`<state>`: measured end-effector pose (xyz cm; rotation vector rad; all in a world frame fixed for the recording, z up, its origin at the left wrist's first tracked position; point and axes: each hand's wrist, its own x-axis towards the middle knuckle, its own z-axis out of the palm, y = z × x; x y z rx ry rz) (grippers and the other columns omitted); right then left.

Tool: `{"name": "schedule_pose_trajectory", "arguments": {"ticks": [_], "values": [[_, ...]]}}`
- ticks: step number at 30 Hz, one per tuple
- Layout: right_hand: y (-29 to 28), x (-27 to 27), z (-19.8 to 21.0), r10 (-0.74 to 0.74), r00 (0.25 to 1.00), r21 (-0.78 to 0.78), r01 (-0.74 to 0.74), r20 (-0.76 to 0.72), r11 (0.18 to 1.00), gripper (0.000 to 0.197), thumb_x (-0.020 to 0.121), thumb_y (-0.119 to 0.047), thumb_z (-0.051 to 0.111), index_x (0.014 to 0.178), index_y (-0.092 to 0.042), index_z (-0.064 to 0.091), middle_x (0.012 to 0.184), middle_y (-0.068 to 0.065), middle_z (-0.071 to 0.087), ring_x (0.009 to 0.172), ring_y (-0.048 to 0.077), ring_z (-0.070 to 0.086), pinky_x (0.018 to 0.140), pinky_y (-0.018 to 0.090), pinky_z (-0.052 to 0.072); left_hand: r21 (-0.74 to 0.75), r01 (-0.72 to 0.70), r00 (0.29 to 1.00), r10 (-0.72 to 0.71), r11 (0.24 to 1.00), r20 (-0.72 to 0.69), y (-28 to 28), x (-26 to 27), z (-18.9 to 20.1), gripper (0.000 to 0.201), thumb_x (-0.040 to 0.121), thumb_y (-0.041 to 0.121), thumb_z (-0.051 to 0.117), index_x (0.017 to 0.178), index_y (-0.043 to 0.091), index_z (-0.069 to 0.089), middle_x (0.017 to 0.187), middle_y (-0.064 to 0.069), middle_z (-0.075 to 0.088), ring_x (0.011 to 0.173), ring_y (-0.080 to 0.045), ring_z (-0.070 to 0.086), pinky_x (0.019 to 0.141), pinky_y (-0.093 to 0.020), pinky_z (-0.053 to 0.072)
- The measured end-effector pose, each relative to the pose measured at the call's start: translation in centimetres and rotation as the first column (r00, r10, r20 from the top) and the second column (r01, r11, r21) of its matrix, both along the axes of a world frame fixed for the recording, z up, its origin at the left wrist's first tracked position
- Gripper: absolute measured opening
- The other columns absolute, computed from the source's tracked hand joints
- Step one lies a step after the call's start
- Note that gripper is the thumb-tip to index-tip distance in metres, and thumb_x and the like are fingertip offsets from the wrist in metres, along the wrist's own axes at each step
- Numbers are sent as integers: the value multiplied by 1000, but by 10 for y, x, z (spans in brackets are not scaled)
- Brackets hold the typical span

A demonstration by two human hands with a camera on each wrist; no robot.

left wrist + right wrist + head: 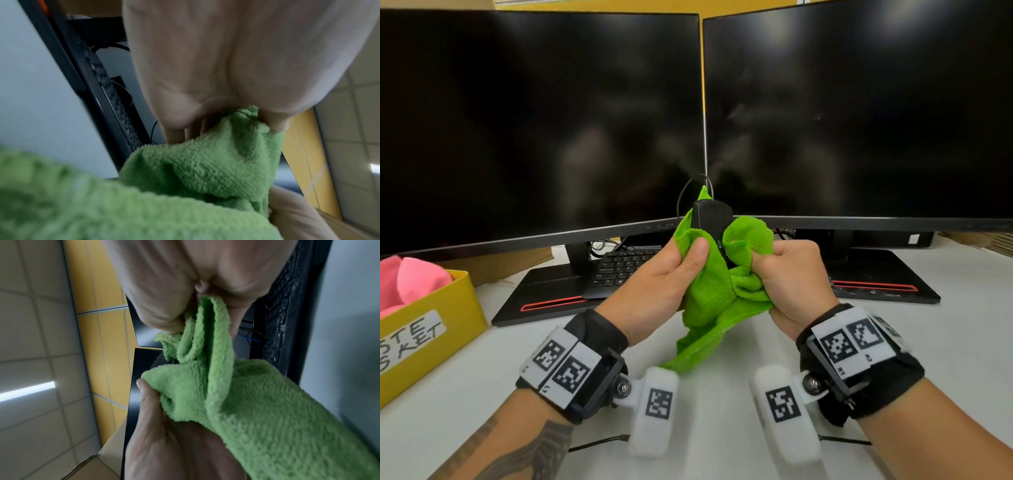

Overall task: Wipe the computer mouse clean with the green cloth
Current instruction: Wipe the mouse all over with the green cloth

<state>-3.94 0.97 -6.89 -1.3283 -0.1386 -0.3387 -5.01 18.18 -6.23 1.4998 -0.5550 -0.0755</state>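
A black wired computer mouse [711, 219] is held up above the desk, wrapped below in the green cloth [717, 291]. My left hand [671, 274] grips the cloth-covered mouse from the left, thumb pressed onto the fabric. My right hand [787, 274] clutches a bunch of the cloth against the mouse's right side. The mouse cable loops up behind it. In the left wrist view the green cloth [205, 162] fills the lower frame below my left hand [226, 126]. The right wrist view shows my right hand [185, 309] pinching folds of cloth [216, 369]; the mouse is hidden in both.
Two dark monitors [541, 120] stand side by side at the back on black stands. A black keyboard [619, 270] lies under them. A yellow box [431, 325] with pink cloths sits at the left. The white desk [945, 342] stretches in front.
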Motion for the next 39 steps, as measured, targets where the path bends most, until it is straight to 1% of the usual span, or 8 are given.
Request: {"name": "schedule_pose_trajectory", "arguments": {"ticks": [3, 12, 19, 22, 24, 28, 35, 39], "values": [[0, -3, 2, 6, 1000, 2, -6, 26, 1000, 9, 83, 10, 72, 85, 18, 69, 97, 50, 63, 80, 40, 67, 76, 77, 53, -127, 60, 998, -62, 990, -15, -2, -1, 3, 56, 101, 31, 49, 155, 21, 43, 145, -9, 63, 135, -29, 60, 114, -54, 45], [-1, 0, -1, 33, 990, -220, -1, 138, 975, 38, 63, 1, 71, 100, -5, 75, 97, 27, 76, 94, 49, 73, 81, 67, 58, -248, 156, 987, -159, 956, 9, -1, 0, 3, 55, 98, 5, 50, 153, 9, 42, 149, -29, 52, 128, -40, 59, 109, -54, 50], [-18, 9, 5, -245, 969, -403, 235, 27, 884, 53, 50, -55, 81, 92, -25, 75, 96, 0, 76, 94, 22, 74, 87, 51, 61, -348, 75, 991, -109, 934, -79, 2, 0, 7, 53, 98, 17, 53, 149, 5, 48, 147, -26, 57, 133, -41, 59, 101, -48, 57], [-21, 5, 12, -395, 907, -355, 421, 146, 835, 38, 69, -33, 87, 102, -24, 70, 107, 4, 68, 93, 19, 67, 92, 45, 57, -330, 49, 996, -73, 943, -59, 2, 0, 8, 52, 97, 17, 55, 148, 5, 49, 147, -28, 55, 128, -40, 61, 100, -49, 57], [-20, 0, 19, -425, 839, -236, 513, 339, 825, 26, 74, -23, 79, 97, -26, 69, 95, 2, 67, 76, 15, 62, 78, 35, 57, -310, 28, 998, -43, 950, -42, 2, 1, 6, 52, 97, 14, 58, 148, 8, 49, 147, -29, 54, 134, -44, 57, 108, -56, 51], [-12, -12, 25, -185, 883, -214, 299, 431, 930, 12, 83, -1, 75, 86, -13, 76, 75, 2, 72, 66, 8, 66, 66, 21, 51, -234, -15, 1000, 18, 972, 8, 0, 3, 4, 55, 92, 9, 68, 145, 15, 55, 123, -19, 70, 114, -29, 69, 101, -46, 56], [-7, -22, 32, 118, 992, -95, -113, 50, 989, 33, 95, -26, 72, 124, -14, 64, 100, 4, 79, 78, 24, 76, 72, 39, 61, -104, -83, 989, 95, 991, 113, 5, 1, 8, 62, 77, 12, 87, 134, 23, 66, 116, -19, 75, 112, -38, 72, 96, -50, 59], [-13, -20, 32, 280, 960, 5, -280, -11, 960, 27, 99, -18, 66, 124, -7, 67, 106, 11, 79, 91, 36, 78, 92, 51, 62, -80, -28, 990, 39, 996, 136, 8, -2, 9, 53, 70, 11, 82, 119, 31, 76, 99, -1, 80, 92, -17, 76, 78, -30, 61]]}}
